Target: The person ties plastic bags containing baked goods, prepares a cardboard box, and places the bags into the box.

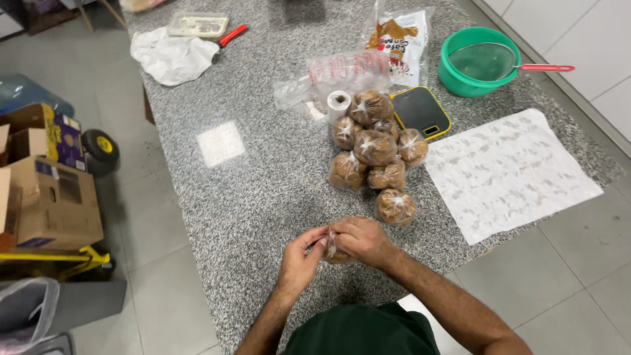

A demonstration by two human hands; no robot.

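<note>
Left hand and right hand both closed on small brown bag, bagged heap just beyond

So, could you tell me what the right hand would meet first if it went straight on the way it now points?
The right hand points leftward, so it would first meet the small bag it pinches, then the left hand close behind; depth is unclear.

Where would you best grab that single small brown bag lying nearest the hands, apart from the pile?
Probably by the gathered plastic at the top of the lone bag, coming straight down from above. The clear wrap bunches into a small whitish twist at its centre, facing up, while the body below is round and soft-looking. Its near side is free; the pile of bags lies just beyond it.
</note>
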